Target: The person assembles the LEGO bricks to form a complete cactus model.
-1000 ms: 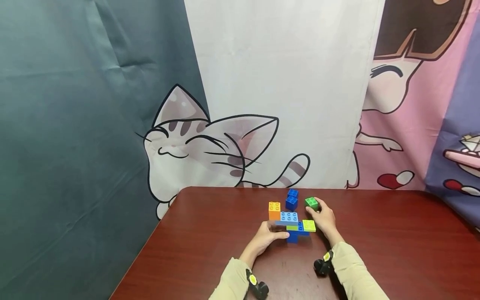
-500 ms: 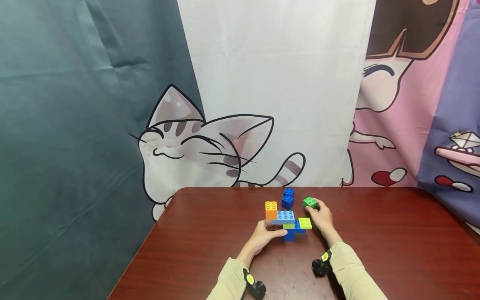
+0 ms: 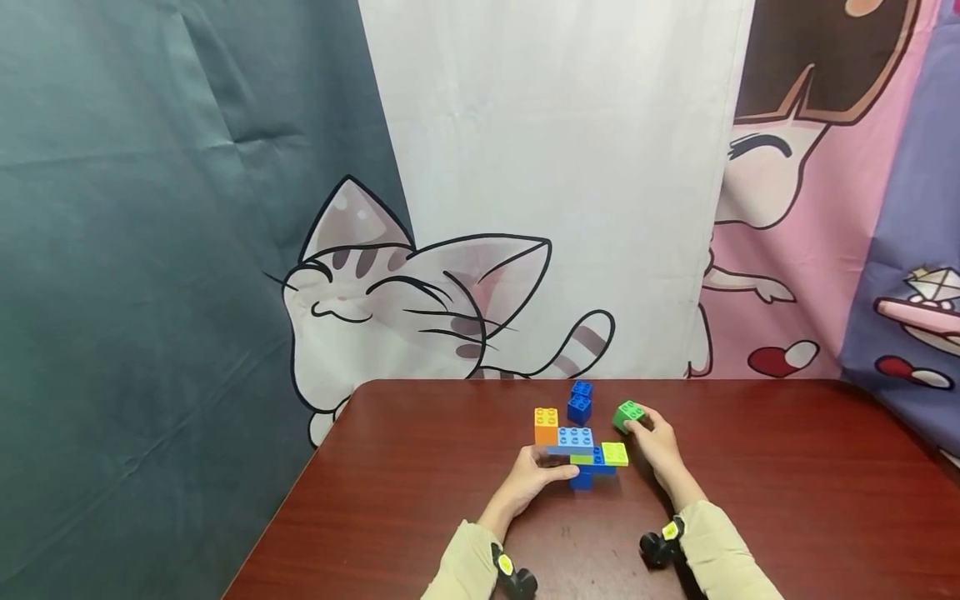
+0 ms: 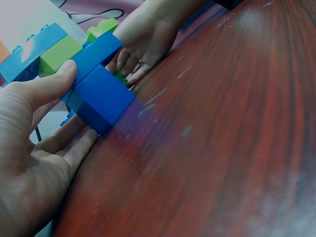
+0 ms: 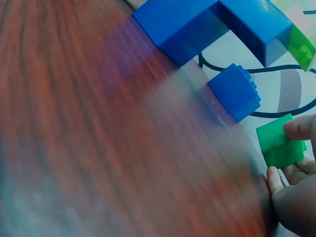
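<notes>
A built block structure stands on the table, with a light blue block (image 3: 575, 438) at its upper middle, an orange block (image 3: 546, 427) at its left, a lime block (image 3: 615, 454) at its right and a blue block (image 4: 104, 98) at its base. My left hand (image 3: 525, 482) grips it from the left, the thumb on its near side in the left wrist view. My right hand (image 3: 662, 450) pinches a green block (image 3: 627, 415) to the right of the structure. In the right wrist view the green block (image 5: 280, 143) is tilted beside the thumb.
Two blue blocks (image 3: 579, 407) are behind the structure, one farther back than the other. The brown table (image 3: 375, 500) reaches back to printed cloth (image 3: 570, 167) hanging behind it. Dark wrist devices (image 3: 660, 550) are on both sleeves.
The green block has moved slightly right with my right hand and is more tilted, and the fingers hold it from its near right side. My left hand keeps its grip on the structure.
</notes>
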Demonstrator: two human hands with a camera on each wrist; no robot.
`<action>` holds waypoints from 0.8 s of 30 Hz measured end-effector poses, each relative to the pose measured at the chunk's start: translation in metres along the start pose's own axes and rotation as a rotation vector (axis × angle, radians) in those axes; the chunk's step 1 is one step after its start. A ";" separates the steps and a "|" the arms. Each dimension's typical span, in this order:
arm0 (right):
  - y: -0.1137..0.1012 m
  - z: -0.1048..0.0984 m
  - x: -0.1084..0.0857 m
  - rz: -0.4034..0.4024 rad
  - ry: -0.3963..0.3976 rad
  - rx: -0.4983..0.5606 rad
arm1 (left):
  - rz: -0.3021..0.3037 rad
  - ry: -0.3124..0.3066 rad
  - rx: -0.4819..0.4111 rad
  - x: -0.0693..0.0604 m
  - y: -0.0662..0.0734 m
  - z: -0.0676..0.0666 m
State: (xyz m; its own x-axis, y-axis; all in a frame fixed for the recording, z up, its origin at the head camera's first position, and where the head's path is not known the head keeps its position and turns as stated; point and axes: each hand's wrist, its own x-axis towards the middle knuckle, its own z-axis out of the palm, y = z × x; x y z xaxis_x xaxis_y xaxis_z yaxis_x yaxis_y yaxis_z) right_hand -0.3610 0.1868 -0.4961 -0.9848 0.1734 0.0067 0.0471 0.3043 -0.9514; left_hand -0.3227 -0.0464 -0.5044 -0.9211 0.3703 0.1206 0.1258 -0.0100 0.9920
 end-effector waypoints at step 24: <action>-0.050 0.005 -0.031 -0.016 -0.126 0.219 | 0.018 -0.014 -0.006 0.001 -0.001 0.001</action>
State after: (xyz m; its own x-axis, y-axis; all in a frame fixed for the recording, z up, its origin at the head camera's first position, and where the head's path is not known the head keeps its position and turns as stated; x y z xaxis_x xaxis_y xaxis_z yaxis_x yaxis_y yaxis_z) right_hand -0.3334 0.1615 -0.4498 -0.9989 0.0478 -0.0030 0.0075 0.0935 -0.9956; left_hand -0.3236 -0.0447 -0.5051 -0.9133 0.3833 0.1378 0.1401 -0.0221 0.9899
